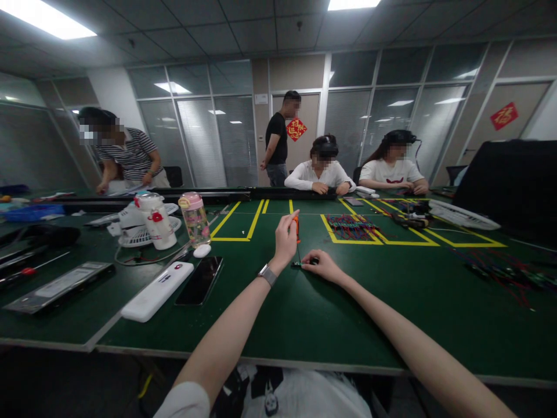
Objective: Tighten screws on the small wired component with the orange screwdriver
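My left hand [285, 238] is raised above the green table [304, 313], fingers closed round a small orange-handled tool [297, 225] that points straight down. My right hand [322, 265] rests on the table just to the right, pinching a small dark part with a green end [300, 264]. The tool's thin tip reaches down towards that part. A grey watch [267, 274] sits on my left wrist. Whether the tip touches the part is too small to tell.
A black phone [200, 280] and a white power bank [157, 290] lie to the left, beside a pink-capped bottle [195, 219] and a white fan [145, 223]. Bundles of coloured wires [352, 226] lie in yellow-taped boxes ahead. Several people sit or stand at the far side.
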`<state>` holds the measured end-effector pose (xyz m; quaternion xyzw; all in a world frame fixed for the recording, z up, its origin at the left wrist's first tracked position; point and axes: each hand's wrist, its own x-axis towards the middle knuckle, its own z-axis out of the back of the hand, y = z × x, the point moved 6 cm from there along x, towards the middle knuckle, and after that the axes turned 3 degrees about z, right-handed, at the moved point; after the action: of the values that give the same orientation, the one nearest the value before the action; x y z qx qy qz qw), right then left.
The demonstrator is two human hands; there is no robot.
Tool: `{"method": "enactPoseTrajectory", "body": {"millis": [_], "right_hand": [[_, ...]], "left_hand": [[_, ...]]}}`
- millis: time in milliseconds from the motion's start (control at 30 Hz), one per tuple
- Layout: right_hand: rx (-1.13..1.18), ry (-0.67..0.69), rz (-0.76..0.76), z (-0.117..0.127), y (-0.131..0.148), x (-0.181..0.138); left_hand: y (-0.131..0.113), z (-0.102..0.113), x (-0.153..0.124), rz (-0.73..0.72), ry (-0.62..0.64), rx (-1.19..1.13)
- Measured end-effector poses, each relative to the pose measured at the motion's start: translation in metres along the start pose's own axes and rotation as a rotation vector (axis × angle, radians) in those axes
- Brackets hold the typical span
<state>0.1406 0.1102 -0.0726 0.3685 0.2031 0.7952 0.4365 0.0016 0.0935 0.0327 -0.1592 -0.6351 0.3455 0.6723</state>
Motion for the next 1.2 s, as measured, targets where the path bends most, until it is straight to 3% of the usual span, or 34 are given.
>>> {"method": "enactPoseTrajectory", "body": {"millis": [133, 367, 700, 967, 1200], "right_hand": [[0.002, 0.001, -0.011, 0.000, 0.000, 0.000], [0.008, 0.000, -0.023, 0.000, 0.000, 0.000], [0.021, 0.013, -0.015, 0.000, -0.001, 0.001], [0.018, 0.004, -0.015, 0.001, 0.003, 0.000], [0.009, -0.010, 0.001, 0.001, 0.002, 0.000]], "left_hand": [[0.005, -0.001, 0.000, 0.031, -0.026, -0.045], [-0.007, 0.009, -0.002, -0.013, -0.125, 0.119], [0.002, 0.002, -0.001, 0.013, -0.039, -0.037], [-0.006, 0.005, -0.002, -0.025, -0.084, 0.079], [-0.002, 0.000, -0.002, -0.019, -0.008, -0.012]]}}
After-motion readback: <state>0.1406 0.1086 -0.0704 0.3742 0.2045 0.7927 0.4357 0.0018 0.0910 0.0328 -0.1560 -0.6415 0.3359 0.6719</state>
